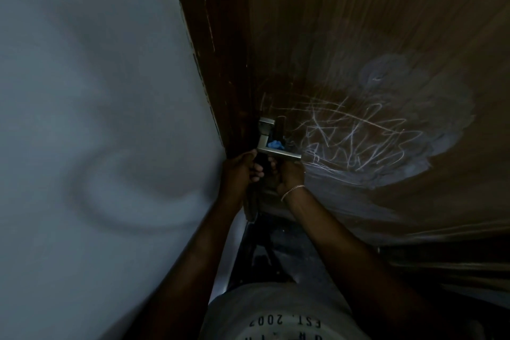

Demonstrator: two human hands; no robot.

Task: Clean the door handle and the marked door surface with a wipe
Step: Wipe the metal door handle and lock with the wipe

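A brown wooden door [358,22] fills the right side, and a pale grey wall [96,119] fills the left. The metal door handle [279,152] sits near the door's left edge, its lever pointing right. A crumpled blue wipe [276,144] shows just above the lever, between it and the door. White scribbled marks [358,141] and a pale smear cover the wood to the right of the handle. The left hand [240,171] is curled at the door's edge, thumb by the lever's end. The right hand [289,174], wearing a bracelet [292,192], is tucked just under the lever. The dim light hides what either hand grasps.
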